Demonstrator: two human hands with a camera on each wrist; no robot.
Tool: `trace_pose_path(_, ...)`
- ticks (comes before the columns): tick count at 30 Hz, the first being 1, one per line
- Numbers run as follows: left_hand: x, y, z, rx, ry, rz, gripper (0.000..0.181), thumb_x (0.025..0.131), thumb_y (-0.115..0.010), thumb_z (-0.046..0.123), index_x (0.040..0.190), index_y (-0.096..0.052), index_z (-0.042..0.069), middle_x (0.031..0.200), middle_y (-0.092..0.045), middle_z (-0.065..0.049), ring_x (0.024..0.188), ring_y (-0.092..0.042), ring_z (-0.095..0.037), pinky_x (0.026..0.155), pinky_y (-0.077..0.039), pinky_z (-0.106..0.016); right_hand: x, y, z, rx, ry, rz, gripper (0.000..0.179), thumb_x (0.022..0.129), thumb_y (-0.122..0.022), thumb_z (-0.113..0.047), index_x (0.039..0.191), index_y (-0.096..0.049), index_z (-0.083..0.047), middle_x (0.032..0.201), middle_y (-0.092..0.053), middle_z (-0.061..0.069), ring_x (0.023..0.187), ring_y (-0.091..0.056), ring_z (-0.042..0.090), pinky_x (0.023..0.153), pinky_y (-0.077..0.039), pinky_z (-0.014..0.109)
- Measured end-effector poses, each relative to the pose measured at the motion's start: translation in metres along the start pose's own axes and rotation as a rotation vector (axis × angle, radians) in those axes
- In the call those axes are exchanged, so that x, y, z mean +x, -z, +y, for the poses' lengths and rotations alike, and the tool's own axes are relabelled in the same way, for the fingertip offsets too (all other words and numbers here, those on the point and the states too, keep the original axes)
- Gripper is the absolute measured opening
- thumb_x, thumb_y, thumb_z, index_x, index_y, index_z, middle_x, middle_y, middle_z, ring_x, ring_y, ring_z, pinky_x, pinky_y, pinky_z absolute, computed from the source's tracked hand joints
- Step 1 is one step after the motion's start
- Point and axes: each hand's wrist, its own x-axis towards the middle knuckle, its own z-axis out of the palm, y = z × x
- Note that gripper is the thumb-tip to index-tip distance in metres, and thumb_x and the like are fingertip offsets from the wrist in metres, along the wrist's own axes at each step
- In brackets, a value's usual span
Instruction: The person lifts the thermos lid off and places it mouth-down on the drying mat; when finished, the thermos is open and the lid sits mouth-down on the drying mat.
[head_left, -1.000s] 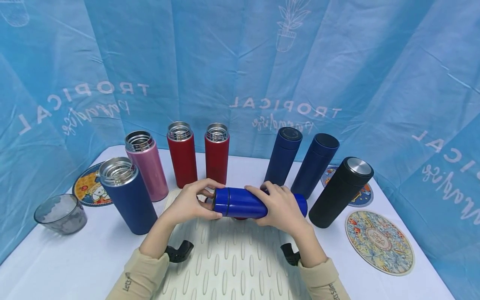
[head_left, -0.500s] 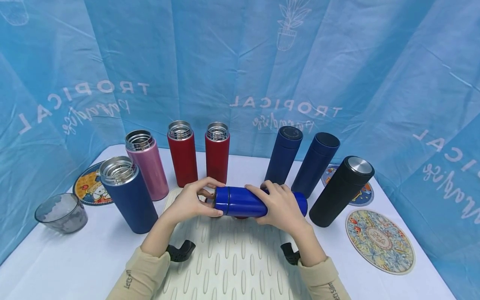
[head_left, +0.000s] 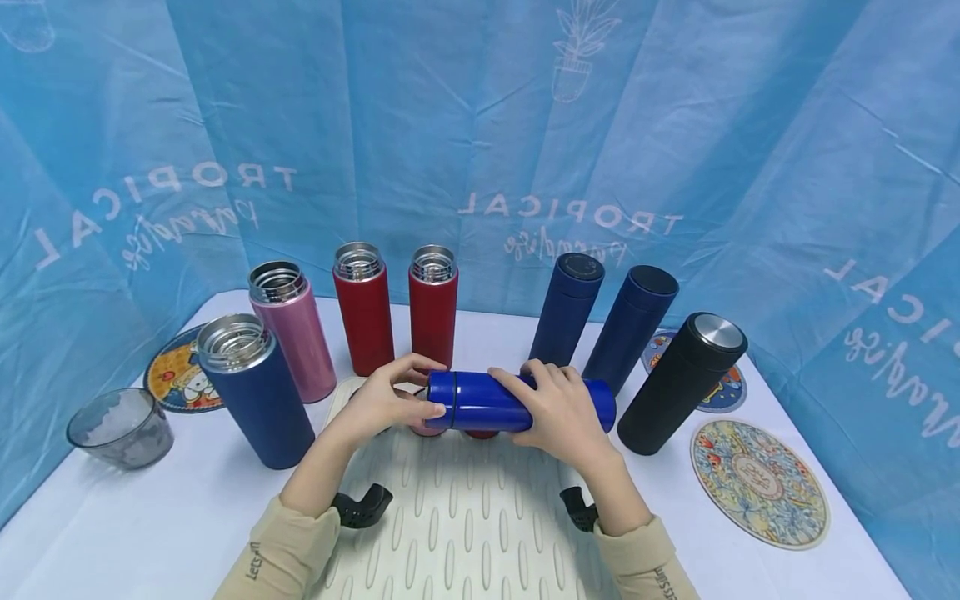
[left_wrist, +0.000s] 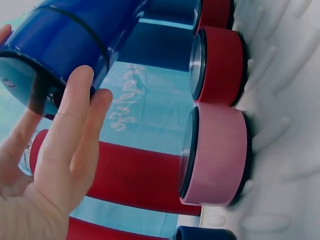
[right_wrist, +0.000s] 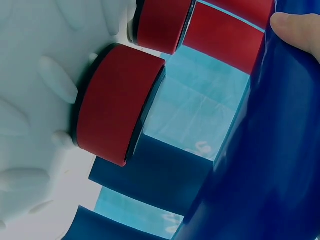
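Note:
A glossy blue thermos lies sideways in the air over the cream ribbed mat, its lid end toward the left. My right hand grips its body from above. Around the lid at the other end are the fingers and thumb of my left hand, whose palm stands off the lid's shiny top. Below the thermos, a pink lid and red lids sit on the mat, mostly hidden in the head view.
Lidless red, pink and navy thermoses stand at the left and back. Lidded navy and black ones stand right. A glass bowl sits far left, a round patterned mat far right.
My left thumb and fingers have shifted upward around the lid, and the pink lid shows below it now. The thermos has risen very slightly; my right hand keeps its grip.

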Motion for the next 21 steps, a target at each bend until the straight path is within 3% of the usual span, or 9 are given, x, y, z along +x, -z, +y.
trace_pose_path(4,-0.0001,-0.0031,0.0008,0.004,0.074,0.046,0.051,0.077,-0.074,0.025,0.122,-0.053,0.012,0.116,-0.051,-0.021,0.100,-0.056,-0.035,0.069,-0.056,-0.040,0.0000,-0.0009,-0.0003,-0.003,0.002,0.008,0.089,0.055,-0.085,-0.047,0.134,-0.044,-0.031,0.108,-0.057,0.011,0.094,-0.059,0.031,0.083,-0.045,0.048)
trace_pose_path(8,0.0016,-0.0054,0.0010,-0.031,0.140,0.062,0.049,0.081,-0.070,0.025,0.122,-0.051,0.009,0.113,-0.053,-0.023,0.089,-0.062,-0.032,0.068,-0.056,-0.041,-0.0001,-0.0019,-0.0002,-0.014,0.010,0.013,0.089,0.056,-0.085,-0.047,0.134,-0.044,-0.031,0.108,-0.057,0.011,0.095,-0.059,0.031,0.083,-0.045,0.048)
trace_pose_path(12,0.0026,-0.0054,0.0005,-0.043,0.163,0.039,0.049,0.084,-0.067,0.028,0.125,-0.048,0.008,0.114,-0.051,-0.024,0.081,-0.064,-0.029,0.070,-0.055,-0.042,-0.0007,-0.0014,0.0005,-0.025,0.011,0.023,0.089,0.055,-0.084,-0.048,0.133,-0.044,-0.032,0.109,-0.057,0.011,0.095,-0.059,0.032,0.083,-0.045,0.049)
trace_pose_path(15,0.0012,-0.0034,0.0002,0.001,0.114,-0.020,0.053,0.085,-0.065,0.029,0.131,-0.044,0.012,0.121,-0.046,-0.022,0.093,-0.060,-0.033,0.076,-0.053,-0.045,-0.0015,0.0005,0.0016,-0.022,-0.004,0.024,0.089,0.055,-0.084,-0.048,0.133,-0.045,-0.033,0.110,-0.057,0.011,0.094,-0.059,0.032,0.082,-0.045,0.049)
trace_pose_path(17,0.0000,-0.0016,0.0002,0.044,0.047,-0.062,0.061,0.083,-0.068,0.028,0.136,-0.039,0.018,0.130,-0.041,-0.019,0.107,-0.054,-0.036,0.083,-0.050,-0.047,-0.0019,0.0019,0.0026,-0.017,-0.019,0.015,0.088,0.055,-0.084,-0.048,0.133,-0.045,-0.033,0.111,-0.057,0.011,0.095,-0.058,0.031,0.082,-0.045,0.048)
trace_pose_path(21,-0.0007,0.0014,0.0003,0.114,-0.146,-0.091,0.075,0.075,-0.076,0.023,0.138,-0.036,0.024,0.140,-0.034,-0.011,0.125,-0.037,-0.035,0.095,-0.041,-0.052,-0.0021,0.0041,0.0043,-0.002,-0.044,-0.012,0.086,0.057,-0.083,-0.048,0.133,-0.045,-0.033,0.112,-0.056,0.010,0.095,-0.058,0.030,0.081,-0.046,0.048)
